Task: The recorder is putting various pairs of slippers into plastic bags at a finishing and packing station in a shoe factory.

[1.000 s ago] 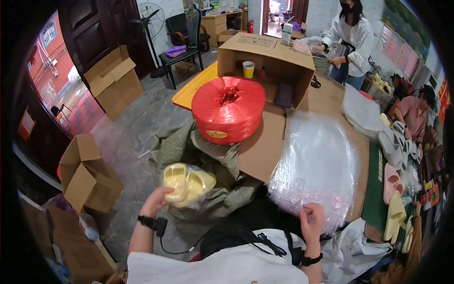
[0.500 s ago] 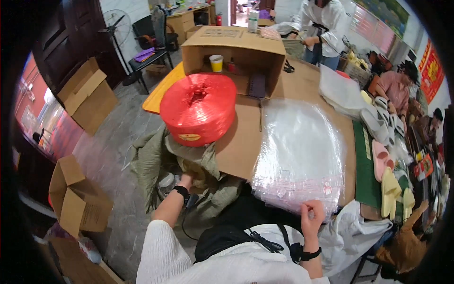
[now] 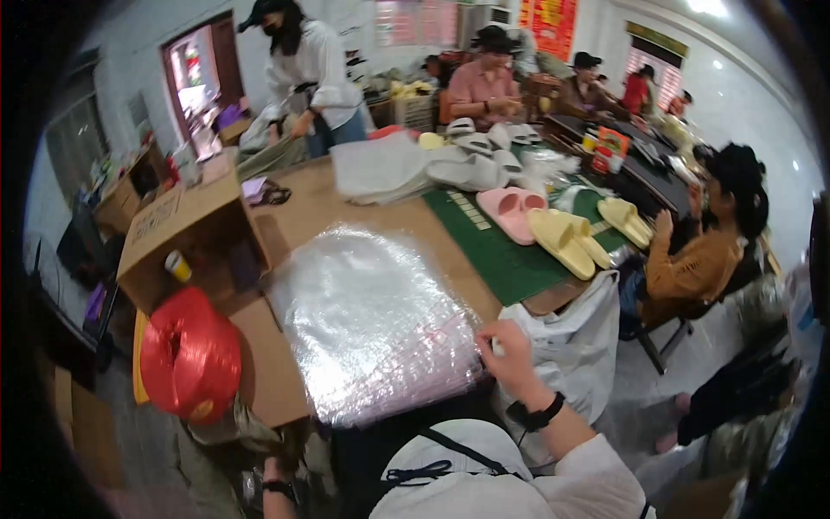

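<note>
A stack of clear plastic bags with pinkish near edges lies on the cardboard-covered table. My right hand is at the stack's right corner, fingers curled together. Something small and pale shows by the thumb; whether a bag is pinched there cannot be made out. Low on the left, my left hand reaches into a grey-green woven sack beside the table, its fingers hidden. A big red roll of plastic twine sits on the table corner above that sack.
An open cardboard box on its side holds a yellow-and-white cup. Pink slippers and yellow slippers lie on a green mat. White sheeting hangs off the table edge. Several people work around, one in an orange-brown top at the right.
My view has swung to the right, so the table, twine and box appear farther left. My right hand has shifted up along the bag stack's right side. The left hand remains in the sack.
</note>
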Demonstrator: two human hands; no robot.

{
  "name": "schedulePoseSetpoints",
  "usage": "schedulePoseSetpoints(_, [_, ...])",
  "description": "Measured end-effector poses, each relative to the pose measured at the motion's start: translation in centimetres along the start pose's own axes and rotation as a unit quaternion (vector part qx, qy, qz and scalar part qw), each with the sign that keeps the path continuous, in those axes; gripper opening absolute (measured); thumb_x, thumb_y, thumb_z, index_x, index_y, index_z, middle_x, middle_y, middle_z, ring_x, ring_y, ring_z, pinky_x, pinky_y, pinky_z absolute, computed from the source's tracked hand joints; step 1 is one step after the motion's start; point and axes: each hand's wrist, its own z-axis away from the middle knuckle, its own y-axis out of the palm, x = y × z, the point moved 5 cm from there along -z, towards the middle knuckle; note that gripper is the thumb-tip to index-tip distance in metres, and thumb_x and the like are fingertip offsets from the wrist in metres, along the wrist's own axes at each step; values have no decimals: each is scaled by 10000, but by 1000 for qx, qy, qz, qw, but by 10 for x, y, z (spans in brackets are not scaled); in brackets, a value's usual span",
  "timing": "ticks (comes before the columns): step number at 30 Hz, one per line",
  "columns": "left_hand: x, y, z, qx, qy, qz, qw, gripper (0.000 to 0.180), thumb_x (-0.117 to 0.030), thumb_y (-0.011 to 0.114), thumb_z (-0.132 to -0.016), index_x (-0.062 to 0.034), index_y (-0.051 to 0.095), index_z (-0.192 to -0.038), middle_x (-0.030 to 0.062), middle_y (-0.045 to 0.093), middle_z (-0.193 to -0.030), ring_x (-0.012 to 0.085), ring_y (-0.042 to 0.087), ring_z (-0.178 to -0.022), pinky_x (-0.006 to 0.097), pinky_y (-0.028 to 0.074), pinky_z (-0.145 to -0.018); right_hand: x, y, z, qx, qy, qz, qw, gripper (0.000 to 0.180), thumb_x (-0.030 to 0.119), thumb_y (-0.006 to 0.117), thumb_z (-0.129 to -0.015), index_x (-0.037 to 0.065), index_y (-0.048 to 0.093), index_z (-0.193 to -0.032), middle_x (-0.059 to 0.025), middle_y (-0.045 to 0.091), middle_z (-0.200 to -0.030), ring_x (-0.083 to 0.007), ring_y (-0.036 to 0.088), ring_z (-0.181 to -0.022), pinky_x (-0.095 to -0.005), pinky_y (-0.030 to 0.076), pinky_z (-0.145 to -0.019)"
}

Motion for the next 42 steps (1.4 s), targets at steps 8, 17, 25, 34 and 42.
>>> schedulePoseSetpoints(8, [17, -80, 82, -364, -334, 65, 867, 751, -361, 802, -779, 74, 528, -1326, 308, 484, -1401, 476, 403, -1348, 447, 385, -1110, -189, -124, -67, -96, 134, 187, 968, 245, 176, 735, -799, 36, 689, -994, -136, 677, -1002, -325, 617, -984, -407, 494, -868])
schedulePoseSetpoints(17, [-228, -250, 159, -228, -71, 102, 966, 511, -401, 705, -873, 6, 663, -1181, 247, 685, -1097, 406, 647, -1027, 464, 499, -867, -344, -139, -112, 47, 391, 385, 835, 650, 464, 755, -787, 12, 594, -1226, -189, 618, -1225, -354, 593, -1158, -468, 465, -1000])
schedulePoseSetpoints(25, [-340, -275, 130, -204, 164, 92, 961, 342, -158, 754, -852, 0, 655, -1139, 198, 673, -1076, 361, 656, -947, 422, 520, -800, -357, -82, -154, 18, 365, 441, 819, 492, 391, 751, -778, 58, 654, -1126, -147, 608, -1184, -334, 577, -1136, -423, 499, -943])
schedulePoseSetpoints(34, [-383, -270, 91, -270, 363, 64, 890, 301, -158, 722, -870, -22, 658, -1130, 186, 677, -1095, 378, 641, -1006, 434, 535, -834, -352, -107, -135, -16, 299, 331, 895, 338, 355, 709, -844, 30, 676, -929, -201, 700, -931, -385, 681, -895, -474, 543, -796])
schedulePoseSetpoints(42, [-366, -252, 35, -213, 344, 55, 913, 551, -278, 720, -860, -71, 573, -1350, 199, 476, -1466, 438, 382, -1386, 462, 380, -1115, -228, -138, -121, -130, 219, 128, 959, 355, 296, 745, -841, -44, 644, -836, -188, 680, -752, -304, 667, -693, -384, 512, -663])
